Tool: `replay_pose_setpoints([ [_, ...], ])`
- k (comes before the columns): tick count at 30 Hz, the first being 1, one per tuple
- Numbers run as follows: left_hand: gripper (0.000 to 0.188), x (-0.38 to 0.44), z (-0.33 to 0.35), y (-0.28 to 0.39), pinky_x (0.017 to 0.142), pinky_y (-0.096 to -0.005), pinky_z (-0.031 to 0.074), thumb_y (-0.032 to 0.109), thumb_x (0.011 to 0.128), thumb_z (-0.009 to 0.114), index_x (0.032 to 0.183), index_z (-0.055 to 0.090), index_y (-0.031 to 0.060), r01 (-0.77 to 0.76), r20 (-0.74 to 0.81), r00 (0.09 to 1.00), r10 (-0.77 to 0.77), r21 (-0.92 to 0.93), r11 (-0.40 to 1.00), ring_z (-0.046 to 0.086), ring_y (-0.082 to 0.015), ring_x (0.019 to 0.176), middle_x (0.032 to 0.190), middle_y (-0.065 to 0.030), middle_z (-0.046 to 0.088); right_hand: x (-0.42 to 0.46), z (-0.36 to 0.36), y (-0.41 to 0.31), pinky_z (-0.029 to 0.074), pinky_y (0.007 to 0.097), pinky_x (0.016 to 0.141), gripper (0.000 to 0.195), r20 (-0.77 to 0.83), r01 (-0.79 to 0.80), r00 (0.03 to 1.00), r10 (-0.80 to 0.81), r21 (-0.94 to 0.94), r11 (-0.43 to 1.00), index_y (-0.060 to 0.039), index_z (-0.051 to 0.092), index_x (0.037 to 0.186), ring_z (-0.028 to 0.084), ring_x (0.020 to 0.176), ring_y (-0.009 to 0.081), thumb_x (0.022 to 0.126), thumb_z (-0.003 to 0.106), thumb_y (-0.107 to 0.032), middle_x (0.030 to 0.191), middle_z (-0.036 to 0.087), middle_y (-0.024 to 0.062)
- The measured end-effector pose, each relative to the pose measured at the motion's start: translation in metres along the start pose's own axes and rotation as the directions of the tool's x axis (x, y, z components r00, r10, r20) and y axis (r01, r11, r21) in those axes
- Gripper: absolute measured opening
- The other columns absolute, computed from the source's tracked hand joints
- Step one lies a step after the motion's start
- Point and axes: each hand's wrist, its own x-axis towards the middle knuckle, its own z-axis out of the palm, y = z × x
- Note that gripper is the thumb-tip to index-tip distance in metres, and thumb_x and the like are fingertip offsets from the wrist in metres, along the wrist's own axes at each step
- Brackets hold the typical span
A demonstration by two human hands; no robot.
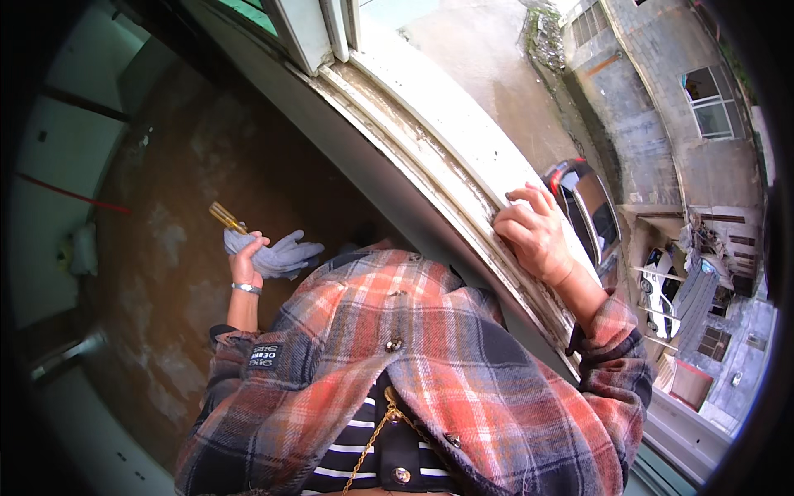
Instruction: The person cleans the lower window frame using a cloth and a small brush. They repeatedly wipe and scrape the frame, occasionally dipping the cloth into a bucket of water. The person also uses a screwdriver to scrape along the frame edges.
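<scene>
My left hand [245, 263] grips grey knit work gloves [279, 255], their fingers hanging out towards my body. A translucent yellow handle [224, 215], like a screwdriver's, sticks out beyond the gloves in the same hand. The tool's other end is hidden. Over on the right, my right hand [532, 235] rests with curled fingers on the sliding-window track [428, 149] and its white outer sill [459, 118]. Its palm side is out of sight, so I cannot tell whether anything is pinched there. Dirt and debris lie along the track's grooves.
A window frame post [304, 31] stands at the track's far end. Below the track runs the inner wall [347, 142], down to a brown, blotchy floor [161, 297]. Outside, far below, are a dark car [586, 208], a white car [659, 294] and a grey building [645, 118].
</scene>
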Motion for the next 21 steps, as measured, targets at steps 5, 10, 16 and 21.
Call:
replay_pose_setpoints([
  [5, 0.023, 0.0, 0.009, -0.001, 0.077, -0.0348, 0.05, -0.001, 0.077, 0.064, 0.099, 0.061, 0.0026, 0.013, 0.0, 1.0, -0.013, -0.02, 1.0, 0.063, -0.0202, 0.081, 0.085, -0.0096, 0.066, 0.028, 0.001, -0.006, 0.042, 0.038, 0.086, 0.008, -0.014, 0.032, 0.999, -0.033, -0.085, 0.996, -0.0124, 0.056, 0.078, 0.054, 0.089, 0.0216, 0.071, 0.059, -0.014, 0.085, 0.057, 0.0015],
  [10, 0.024, -0.014, 0.018, 0.009, 0.076, -0.0347, 0.051, -0.001, 0.076, 0.065, 0.1, 0.061, 0.0032, 0.009, -0.004, 1.0, -0.01, -0.046, 0.999, 0.064, -0.0201, 0.08, 0.086, -0.0085, 0.066, 0.037, -0.031, 0.024, 0.049, 0.0297, 0.07, 0.01, -0.293, -0.148, 0.942, 0.167, 0.088, 0.985, -0.0101, 0.061, 0.076, 0.06, 0.081, 0.0213, 0.073, 0.068, -0.004, 0.087, 0.063, 0.0028],
  [16, 0.023, 0.002, 0.003, 0.0, 0.077, -0.0347, 0.051, -0.001, 0.076, 0.065, 0.098, 0.061, 0.0038, 0.044, -0.001, 0.999, -0.044, -0.095, 0.995, 0.064, -0.0207, 0.08, 0.086, -0.0089, 0.067, -0.071, -0.02, 0.126, 0.051, 0.0329, 0.073, 0.016, 0.182, -0.631, 0.752, 0.633, -0.079, 0.772, -0.0085, 0.068, 0.094, 0.063, 0.083, 0.019, 0.08, 0.062, -0.003, 0.09, 0.065, 0.0055],
  [21, 0.02, 0.004, -0.004, -0.006, 0.077, -0.0356, 0.05, 0.001, 0.077, 0.065, 0.097, 0.062, 0.0036, 0.103, -0.023, 0.994, -0.106, -0.103, 0.989, 0.063, -0.0222, 0.082, 0.085, -0.0094, 0.067, -0.021, -0.043, 0.035, 0.048, 0.0329, 0.067, 0.016, 0.043, -0.408, 0.908, 0.416, -0.136, 0.903, -0.0133, 0.069, 0.087, 0.06, 0.08, 0.0236, 0.078, 0.06, -0.003, 0.085, 0.065, 0.0033],
])
